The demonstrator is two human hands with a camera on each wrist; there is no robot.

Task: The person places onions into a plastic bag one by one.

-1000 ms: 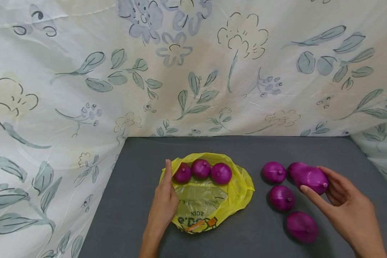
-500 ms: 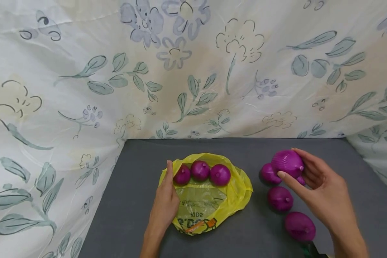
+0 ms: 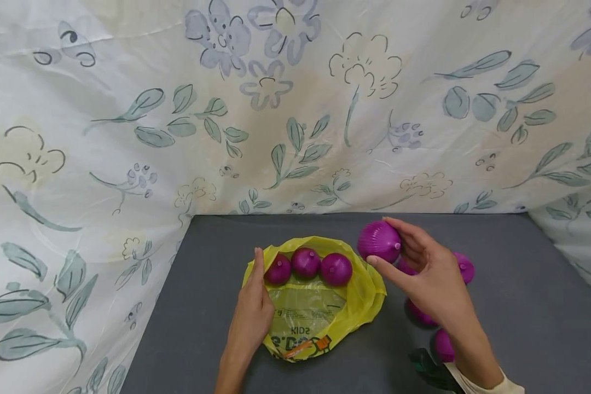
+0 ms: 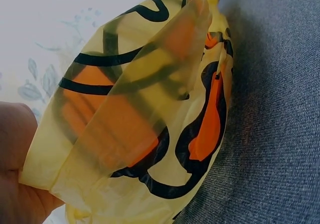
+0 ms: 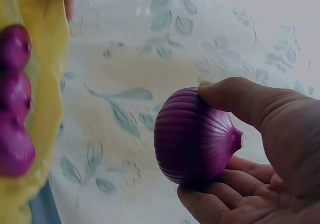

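In the head view, my right hand [image 3: 430, 273] holds a purple onion [image 3: 379, 242] between thumb and fingers, raised beside the right rim of a yellow plastic bag [image 3: 369, 295]. The right wrist view shows the ribbed onion [image 5: 192, 136] gripped from both sides, its stub toward the palm. The bag lies with its mouth spread, and three purple onions [image 3: 305, 263] sit in a row at its far side. My left hand [image 3: 251, 312] holds the bag's left edge. Up close in the left wrist view, the printed bag [image 4: 130, 108] bulges beside that hand.
Several loose onions [image 3: 465, 268] lie on the dark grey tabletop [image 3: 202, 246] to the right, partly hidden behind my right hand and forearm. Floral cloth [image 3: 295, 109] hangs behind the table and along its sides. A dark green shape [image 3: 430, 369] shows near my right wrist.
My right hand has carried its onion leftward from the loose ones, lifting it toward the bag. My left hand and the bag have stayed nearly still.
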